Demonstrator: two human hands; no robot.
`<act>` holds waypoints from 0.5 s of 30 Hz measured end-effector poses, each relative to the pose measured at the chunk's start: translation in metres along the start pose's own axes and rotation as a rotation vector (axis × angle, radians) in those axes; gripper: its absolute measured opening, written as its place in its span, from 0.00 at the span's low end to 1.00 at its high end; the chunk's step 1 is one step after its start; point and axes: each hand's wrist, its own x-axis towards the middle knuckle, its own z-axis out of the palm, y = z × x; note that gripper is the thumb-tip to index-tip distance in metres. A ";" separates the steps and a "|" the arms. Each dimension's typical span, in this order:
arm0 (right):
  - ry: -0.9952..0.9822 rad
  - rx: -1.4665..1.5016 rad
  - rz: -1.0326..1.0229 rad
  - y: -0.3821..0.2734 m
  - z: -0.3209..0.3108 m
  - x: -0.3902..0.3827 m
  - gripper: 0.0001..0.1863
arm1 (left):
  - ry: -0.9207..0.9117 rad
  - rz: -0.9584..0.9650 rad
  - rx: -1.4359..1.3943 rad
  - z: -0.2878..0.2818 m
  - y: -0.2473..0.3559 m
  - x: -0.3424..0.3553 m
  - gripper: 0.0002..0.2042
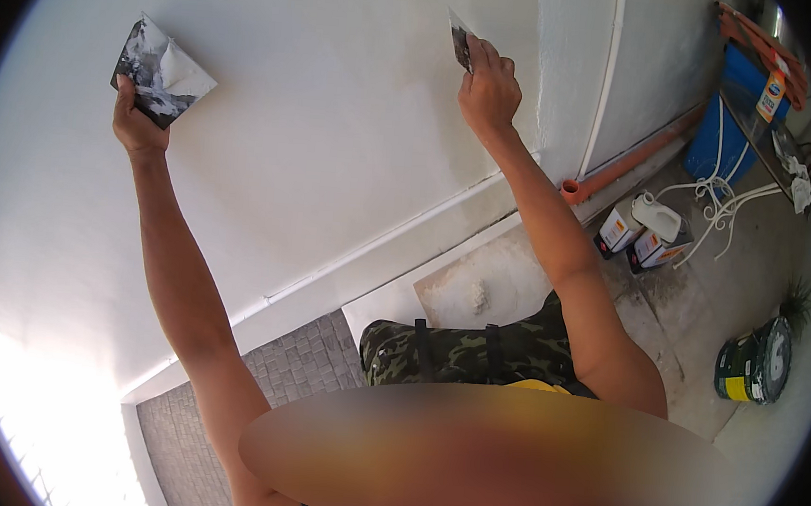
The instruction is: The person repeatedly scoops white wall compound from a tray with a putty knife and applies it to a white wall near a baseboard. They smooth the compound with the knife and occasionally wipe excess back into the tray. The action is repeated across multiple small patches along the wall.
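My left hand (140,122) grips a square dark board (144,51) smeared with white paste and held up in front of the white wall (332,97). Higher and to the right, my right hand (490,85) has its fingers wrapped round a small flat scraper (458,40) with white and dark smears, at the wall just left of a rough vertical band. Whether the blade touches the wall I cannot tell.
Below are a pale board (446,284) with a white lump, my camouflage-clad leg (445,359) and paving (295,358). At right are a pipe (619,160), cans (619,226), a blue bin (709,147), white metal scrollwork (711,190) and a bucket (750,366).
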 end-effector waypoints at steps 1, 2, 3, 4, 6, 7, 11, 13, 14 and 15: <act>0.037 0.032 0.116 0.012 -0.003 -0.001 0.27 | -0.010 0.011 0.002 0.001 0.000 0.000 0.25; 0.055 0.070 0.231 0.026 -0.005 0.001 0.27 | 0.002 0.011 0.005 0.001 0.000 -0.001 0.24; 0.062 0.036 0.332 0.041 -0.008 0.009 0.27 | 0.012 0.012 0.012 0.002 0.000 -0.001 0.24; 0.027 0.007 0.459 0.053 -0.009 0.017 0.26 | 0.009 0.010 0.022 0.002 0.000 -0.001 0.24; 0.039 -0.050 0.435 0.061 -0.003 0.030 0.26 | 0.062 -0.007 0.022 0.001 0.000 0.000 0.24; 0.031 -0.074 0.416 0.058 0.002 0.032 0.27 | 0.069 -0.014 0.021 0.001 0.000 0.000 0.24; -0.032 -0.081 0.158 0.012 0.023 -0.007 0.31 | 0.043 0.010 0.034 0.001 0.000 -0.001 0.24; -0.072 -0.026 0.110 0.004 0.019 -0.035 0.31 | 0.036 -0.004 0.024 0.003 0.000 -0.002 0.25; -0.106 0.018 0.149 0.004 0.016 -0.045 0.31 | 0.035 -0.001 0.032 0.004 0.000 -0.003 0.25; -0.127 0.059 0.178 0.010 0.010 -0.049 0.31 | 0.035 0.004 0.038 0.005 0.001 -0.003 0.25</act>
